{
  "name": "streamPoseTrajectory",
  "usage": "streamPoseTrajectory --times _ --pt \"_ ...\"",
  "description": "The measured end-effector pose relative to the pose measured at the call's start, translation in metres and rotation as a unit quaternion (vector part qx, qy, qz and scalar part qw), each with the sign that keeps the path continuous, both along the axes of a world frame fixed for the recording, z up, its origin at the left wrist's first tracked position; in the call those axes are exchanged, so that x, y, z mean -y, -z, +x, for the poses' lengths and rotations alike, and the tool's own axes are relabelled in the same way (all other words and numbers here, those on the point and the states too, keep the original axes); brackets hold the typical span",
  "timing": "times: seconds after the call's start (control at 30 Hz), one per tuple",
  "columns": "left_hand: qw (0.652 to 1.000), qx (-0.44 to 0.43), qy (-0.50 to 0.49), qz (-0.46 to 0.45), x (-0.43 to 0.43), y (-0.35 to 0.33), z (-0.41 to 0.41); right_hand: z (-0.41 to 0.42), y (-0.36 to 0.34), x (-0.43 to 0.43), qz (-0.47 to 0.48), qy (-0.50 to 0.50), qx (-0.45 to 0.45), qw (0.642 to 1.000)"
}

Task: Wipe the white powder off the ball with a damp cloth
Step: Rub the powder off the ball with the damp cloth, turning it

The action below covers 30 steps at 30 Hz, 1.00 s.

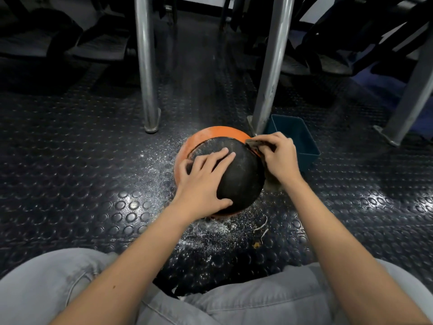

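Note:
An orange and black ball [241,174] rests on the studded black floor between my knees. White powder still dusts its orange far side and the top of the black panel. My left hand [203,181] lies flat on the ball's near left side, fingers spread. My right hand [280,158] presses a dark damp cloth [254,144] against the ball's upper right edge; most of the cloth is hidden under the fingers.
White powder [210,231] is scattered on the floor around the ball. A dark teal plastic tub [297,137] stands just right of the ball. Two metal legs [147,66] [271,66] rise behind it, a third at far right [412,90]. My grey-trousered knees [70,289] fill the bottom.

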<state>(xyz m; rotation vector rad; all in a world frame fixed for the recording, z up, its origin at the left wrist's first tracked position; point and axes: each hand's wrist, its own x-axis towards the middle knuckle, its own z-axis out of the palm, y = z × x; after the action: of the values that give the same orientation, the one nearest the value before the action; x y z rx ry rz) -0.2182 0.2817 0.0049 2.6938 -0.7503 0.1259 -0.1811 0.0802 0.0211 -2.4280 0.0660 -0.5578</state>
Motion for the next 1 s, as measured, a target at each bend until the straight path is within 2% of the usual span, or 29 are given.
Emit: streamPoseTrajectory --times 0.1,0.2,0.4,0.57,0.73,0.8,0.9,1.0 --pt "1.000 0.005 0.021 -0.013 0.005 -0.005 0.001 0.008 -0.009 0.006 0.028 -0.025 -0.040 0.999" --pt "0.999 0.024 0.018 -0.010 0.005 -0.008 0.010 0.013 -0.012 0.008 0.012 -0.050 -0.049 0.997" --pt "0.999 -0.001 0.002 0.048 0.019 -0.007 0.014 0.007 -0.008 0.006 0.005 -0.060 -0.022 0.998" --pt "1.000 -0.005 -0.010 0.026 0.018 -0.007 0.014 -0.023 -0.004 -0.006 -0.020 -0.030 0.018 0.999" --pt "0.999 -0.045 -0.025 -0.016 0.008 -0.011 0.020 -0.055 0.003 -0.026 -0.086 -0.087 0.070 0.990" --pt "0.998 -0.058 -0.027 -0.028 0.002 -0.012 0.021 -0.043 0.008 -0.016 -0.097 -0.063 0.064 0.991" --pt "0.997 -0.063 -0.028 -0.041 -0.003 -0.012 0.020 -0.023 0.015 0.005 -0.019 0.008 0.008 1.000" --pt "0.997 -0.065 -0.026 -0.039 -0.002 -0.011 0.015 -0.021 0.017 0.006 0.050 0.034 -0.024 0.998"
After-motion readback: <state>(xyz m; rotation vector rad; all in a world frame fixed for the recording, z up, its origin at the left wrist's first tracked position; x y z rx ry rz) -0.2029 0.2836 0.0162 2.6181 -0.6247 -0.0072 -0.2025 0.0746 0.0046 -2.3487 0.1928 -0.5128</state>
